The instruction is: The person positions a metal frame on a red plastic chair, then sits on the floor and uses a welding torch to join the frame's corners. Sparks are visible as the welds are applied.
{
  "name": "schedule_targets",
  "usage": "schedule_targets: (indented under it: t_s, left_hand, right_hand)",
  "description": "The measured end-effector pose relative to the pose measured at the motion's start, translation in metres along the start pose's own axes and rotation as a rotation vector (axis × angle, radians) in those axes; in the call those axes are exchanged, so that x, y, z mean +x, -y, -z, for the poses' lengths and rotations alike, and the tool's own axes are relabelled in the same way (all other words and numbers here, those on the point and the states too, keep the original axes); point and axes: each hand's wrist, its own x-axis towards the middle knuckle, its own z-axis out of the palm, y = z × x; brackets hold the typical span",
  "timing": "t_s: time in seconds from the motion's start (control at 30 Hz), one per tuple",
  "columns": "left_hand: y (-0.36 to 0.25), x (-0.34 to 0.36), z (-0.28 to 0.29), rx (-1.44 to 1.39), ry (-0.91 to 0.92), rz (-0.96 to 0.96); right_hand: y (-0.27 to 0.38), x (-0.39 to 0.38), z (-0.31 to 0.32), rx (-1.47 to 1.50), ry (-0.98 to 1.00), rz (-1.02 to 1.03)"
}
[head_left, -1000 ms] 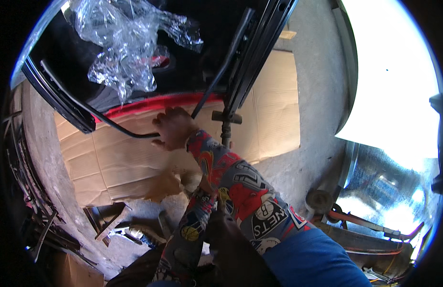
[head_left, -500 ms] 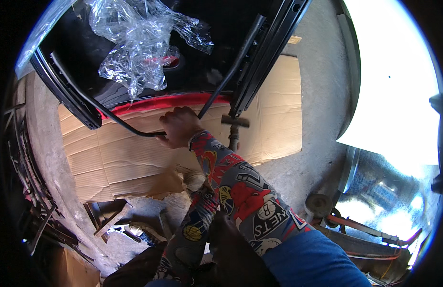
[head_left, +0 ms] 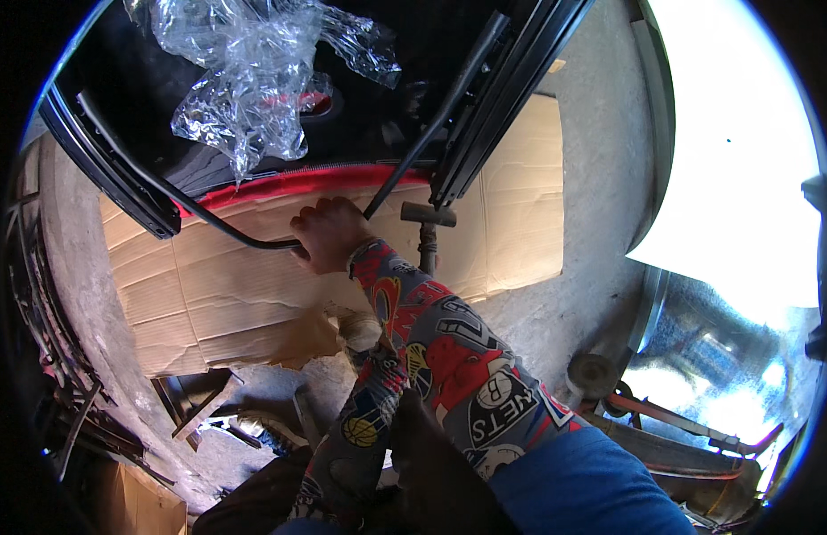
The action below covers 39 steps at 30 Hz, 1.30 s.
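My right hand (head_left: 329, 234) is closed around the front bend of a black U-shaped tube (head_left: 222, 230). The tube's two arms run back over a glossy black panel with a red front edge (head_left: 289, 191). Just to the right of that hand, a hammer (head_left: 428, 214) stands head up by the end of a black rail (head_left: 485, 111). Its handle drops behind my right forearm. My left forearm (head_left: 364, 428) passes under the right one toward the handle. Only a sliver of the left hand shows there, closed on the handle; the rest is hidden.
Crumpled clear plastic wrap (head_left: 253, 71) lies on the panel. Flattened cardboard (head_left: 226, 303) covers the floor beneath. A low wheeled jack-like tool (head_left: 596, 376) sits at lower right, near a large bright sheet (head_left: 735, 160). Scrap metal strips (head_left: 52, 357) line the left side.
The view has shifted slightly, and the hammer head now sits a little farther left of the rail's end. My right hand keeps its grip on the tube.
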Motion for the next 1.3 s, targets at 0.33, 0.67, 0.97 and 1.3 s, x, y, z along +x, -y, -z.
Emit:
schedule_targets:
  t_s: [0.33,0.67,0.97,1.3]
  left_hand:
    - [0.003,0.005,-0.004,-0.007,0.039,0.002]
    - [0.013,0.003,-0.020,-0.118,0.069,0.032]
    - [0.028,-0.046,0.009,0.003,0.037,0.064]
    - [0.045,-0.076,0.026,-0.008,-0.005,0.080]
  right_hand:
    - [0.001,0.001,0.004,-0.033,-0.016,0.004]
    - [0.002,0.007,0.008,-0.050,0.066,-0.059]
    - [0.004,0.007,0.014,-0.060,0.147,-0.070]
    - [0.005,0.004,0.011,-0.076,0.088,-0.063]
